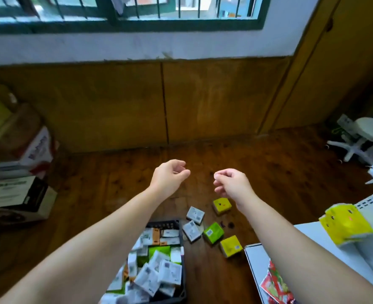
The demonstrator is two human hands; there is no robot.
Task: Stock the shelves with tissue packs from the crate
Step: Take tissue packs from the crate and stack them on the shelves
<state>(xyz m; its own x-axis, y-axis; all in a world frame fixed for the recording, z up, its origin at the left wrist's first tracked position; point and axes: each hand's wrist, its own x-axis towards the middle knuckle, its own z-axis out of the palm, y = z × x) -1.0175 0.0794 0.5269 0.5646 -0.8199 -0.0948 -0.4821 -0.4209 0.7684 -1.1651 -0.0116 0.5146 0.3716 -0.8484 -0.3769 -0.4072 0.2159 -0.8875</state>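
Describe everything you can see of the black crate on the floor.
The black crate looks like plastic, with slots along its far wall. It sits on the wooden floor at bottom centre, its left side hidden behind the left forearm and its near end cut off by the frame. Tissue packs, mostly white with some green, fill it in a loose heap.

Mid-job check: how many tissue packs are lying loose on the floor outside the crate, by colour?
White packs: 2
Green pack: 1
Yellow packs: 2
Total: 5
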